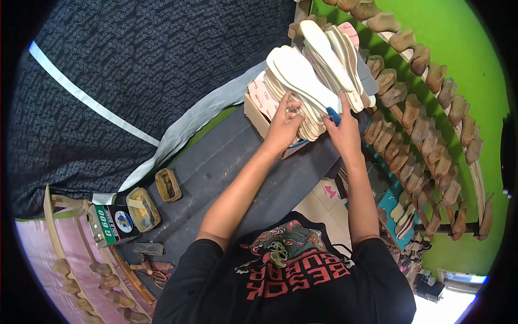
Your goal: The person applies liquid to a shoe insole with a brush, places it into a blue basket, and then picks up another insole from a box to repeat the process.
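Note:
Shoe-sole-shaped cream insoles (pixel 294 67) stand piled in a cardboard box (pixel 256 114) at the top of the bench. A second bundle of insoles (pixel 325 51) leans beside them, to the right. My left hand (pixel 286 121) touches the near left edge of the pile, its fingers apart. My right hand (pixel 345 132) holds a short blue tool (pixel 334 116) near the thumb; its kind is not clear. The right index finger stretches along the lower end of the insoles. A pink-and-white printed sheet (pixel 264 100) shows at the box's left side.
The dark bench (pixel 216 156) carries a G 600 Gold Bond can (pixel 113 224), two grimy tubs (pixel 143 209) (pixel 168 185) and pliers (pixel 160 274). Wooden shoe lasts (pixel 410 110) hang in rows on the green wall at right. A dark patterned cloth (pixel 151 65) hangs at left.

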Action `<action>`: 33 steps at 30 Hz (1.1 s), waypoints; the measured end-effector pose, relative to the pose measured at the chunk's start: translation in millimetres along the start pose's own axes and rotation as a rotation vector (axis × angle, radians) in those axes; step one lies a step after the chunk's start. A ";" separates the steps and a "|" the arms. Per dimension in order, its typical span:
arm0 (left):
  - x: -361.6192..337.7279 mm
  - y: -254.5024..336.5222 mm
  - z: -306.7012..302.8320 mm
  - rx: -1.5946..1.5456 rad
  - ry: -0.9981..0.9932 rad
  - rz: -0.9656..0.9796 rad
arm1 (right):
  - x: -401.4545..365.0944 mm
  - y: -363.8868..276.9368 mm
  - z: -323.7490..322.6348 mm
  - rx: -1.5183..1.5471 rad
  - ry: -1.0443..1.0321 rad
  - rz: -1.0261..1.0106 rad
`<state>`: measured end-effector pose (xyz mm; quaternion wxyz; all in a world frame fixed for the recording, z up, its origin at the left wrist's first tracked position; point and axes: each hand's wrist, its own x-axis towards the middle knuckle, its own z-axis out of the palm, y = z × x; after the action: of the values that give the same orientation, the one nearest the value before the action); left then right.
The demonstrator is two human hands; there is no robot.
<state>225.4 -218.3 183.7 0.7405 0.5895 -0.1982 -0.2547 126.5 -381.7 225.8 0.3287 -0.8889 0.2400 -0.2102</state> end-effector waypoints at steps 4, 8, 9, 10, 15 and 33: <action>21.6 -1.9 11.6 -0.131 0.068 -0.005 | 16.3 -0.1 -4.7 -0.170 -0.051 -0.065; 35.6 -5.2 20.0 -0.134 0.186 -0.010 | 28.3 0.7 -5.7 -0.260 -0.065 -0.083; 36.9 -5.0 20.7 -0.056 0.169 0.023 | 29.4 -2.0 -7.4 -0.302 -0.075 -0.088; 38.4 -5.2 21.8 0.022 0.152 0.053 | 29.5 -4.0 -9.3 -0.345 -0.087 -0.090; 54.4 -11.0 27.9 0.266 0.215 0.031 | 50.6 -13.7 -11.9 -0.519 -0.172 -0.182; 67.6 -16.5 28.9 0.160 0.392 0.105 | 65.9 -24.0 9.2 -0.552 -0.255 -0.294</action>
<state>259.4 -284.7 173.8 0.7278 0.6737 -0.1004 -0.0796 190.9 -398.4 250.1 0.0690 -0.9887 0.1139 -0.0694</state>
